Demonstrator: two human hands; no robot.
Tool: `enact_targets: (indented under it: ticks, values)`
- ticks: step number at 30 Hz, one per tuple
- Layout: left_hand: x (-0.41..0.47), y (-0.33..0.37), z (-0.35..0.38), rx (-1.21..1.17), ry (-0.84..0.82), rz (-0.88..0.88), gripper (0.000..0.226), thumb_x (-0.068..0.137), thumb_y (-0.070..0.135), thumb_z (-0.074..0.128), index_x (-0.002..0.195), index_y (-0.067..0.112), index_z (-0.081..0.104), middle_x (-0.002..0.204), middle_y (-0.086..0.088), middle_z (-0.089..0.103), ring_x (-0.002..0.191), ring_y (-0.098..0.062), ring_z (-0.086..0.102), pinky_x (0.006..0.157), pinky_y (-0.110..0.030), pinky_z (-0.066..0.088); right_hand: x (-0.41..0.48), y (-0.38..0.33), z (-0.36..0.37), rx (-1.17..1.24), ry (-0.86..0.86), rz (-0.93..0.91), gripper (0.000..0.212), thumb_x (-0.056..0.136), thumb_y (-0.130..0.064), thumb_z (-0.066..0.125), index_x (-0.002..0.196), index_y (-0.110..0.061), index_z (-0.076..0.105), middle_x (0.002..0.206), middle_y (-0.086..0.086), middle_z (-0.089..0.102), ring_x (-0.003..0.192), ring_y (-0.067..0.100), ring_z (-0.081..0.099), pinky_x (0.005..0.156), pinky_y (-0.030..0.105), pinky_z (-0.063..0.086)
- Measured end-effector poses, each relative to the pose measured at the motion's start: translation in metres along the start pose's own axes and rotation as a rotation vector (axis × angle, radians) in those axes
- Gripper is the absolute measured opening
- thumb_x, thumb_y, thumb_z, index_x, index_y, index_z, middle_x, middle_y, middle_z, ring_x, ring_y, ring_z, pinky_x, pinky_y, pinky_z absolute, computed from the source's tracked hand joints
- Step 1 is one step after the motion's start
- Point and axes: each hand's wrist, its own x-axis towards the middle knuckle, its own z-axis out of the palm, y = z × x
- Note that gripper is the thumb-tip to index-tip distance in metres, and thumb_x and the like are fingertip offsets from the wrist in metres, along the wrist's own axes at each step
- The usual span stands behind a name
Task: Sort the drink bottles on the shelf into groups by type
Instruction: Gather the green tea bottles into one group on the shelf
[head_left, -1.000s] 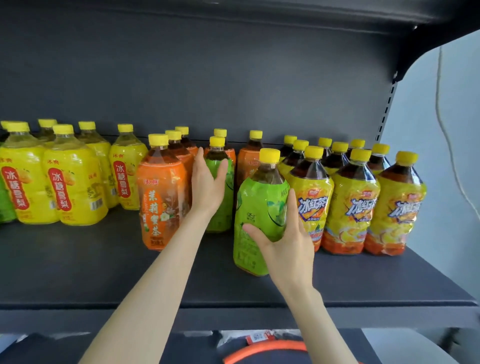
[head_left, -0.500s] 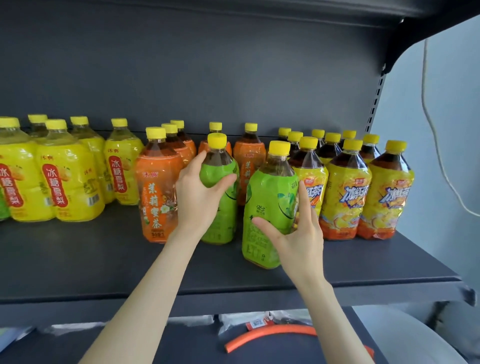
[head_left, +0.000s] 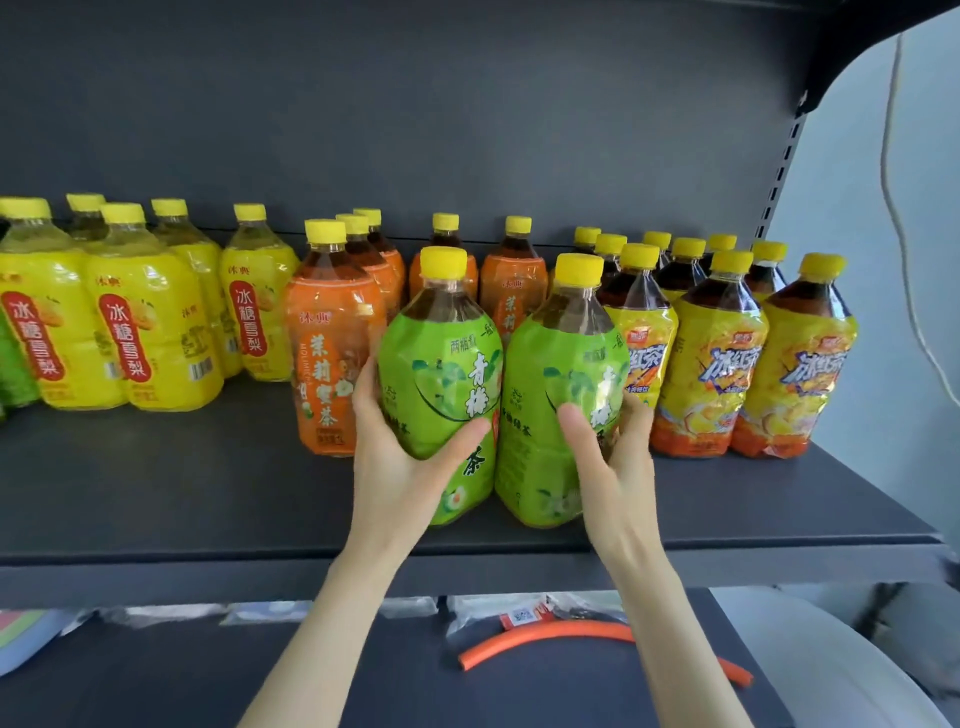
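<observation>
Here, left hand (head_left: 400, 467) curled round left green tea bottle (head_left: 441, 364), right hand (head_left: 618, 467) curled round right green tea bottle (head_left: 556, 374), orange bottles (head_left: 332, 353) stood just behind, iced-tea bottles (head_left: 717, 364) crowded beside.

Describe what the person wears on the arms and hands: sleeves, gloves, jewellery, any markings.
The left hand and the right hand are bare: no gloves, rings or watch. The forearms are bare as well, with no sleeve, bracelet or marking in view down to the bottom edge of the picture.
</observation>
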Motion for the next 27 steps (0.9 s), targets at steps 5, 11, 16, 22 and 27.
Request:
enact_targets:
  ticks: [5,11,16,22,27]
  values:
    - [0.001,0.003,-0.011,-0.062,-0.044,-0.090,0.082,0.052,0.046,0.085,0.123,0.028,0.048,0.112,0.009,0.065,0.100,-0.004,0.063,0.082,-0.029,0.056,-0.001,0.001,-0.008,0.019,-0.045,0.004,0.082,0.046,-0.071,0.075,0.117,-0.040,0.050,0.118,-0.010,0.063,0.114,0.015,0.058,0.096,0.049,0.049]
    - [-0.005,0.007,-0.012,-0.166,-0.109,-0.134,0.067,0.066,0.035,0.079,0.122,0.044,0.041,0.112,0.019,0.061,0.098,0.005,0.061,0.070,-0.015,0.053,0.003,-0.002,-0.016,0.139,-0.160,0.019,0.057,0.052,-0.041,0.078,0.102,-0.040,0.050,0.085,-0.030,0.067,0.083,-0.020,0.060,0.069,0.003,0.047]
    - [-0.009,0.011,-0.004,-0.110,0.038,-0.120,0.067,0.062,0.045,0.080,0.119,0.033,0.049,0.104,0.016,0.067,0.094,0.001,0.064,0.079,-0.025,0.054,-0.001,-0.007,-0.004,0.147,-0.051,-0.019,0.062,0.052,-0.045,0.074,0.104,-0.039,0.043,0.090,-0.040,0.052,0.079,-0.032,0.050,0.065,-0.006,0.038]
    - [-0.024,0.027,-0.057,-0.142,0.123,-0.085,0.055,0.059,0.046,0.079,0.107,0.031,0.056,0.095,0.014,0.070,0.088,-0.006,0.068,0.068,-0.024,0.057,-0.022,-0.019,0.033,0.175,-0.028,-0.046,0.058,0.049,-0.059,0.069,0.100,-0.036,0.056,0.088,-0.027,0.068,0.081,-0.006,0.064,0.071,0.017,0.048]
    - [-0.035,0.044,-0.146,-0.144,0.195,-0.015,0.049,0.057,0.050,0.069,0.103,0.035,0.058,0.098,0.011,0.070,0.090,-0.009,0.068,0.068,-0.025,0.055,-0.055,-0.054,0.102,0.218,-0.134,-0.087,0.065,0.048,-0.059,0.069,0.104,-0.027,0.058,0.086,-0.027,0.068,0.077,-0.005,0.065,0.063,0.009,0.048]
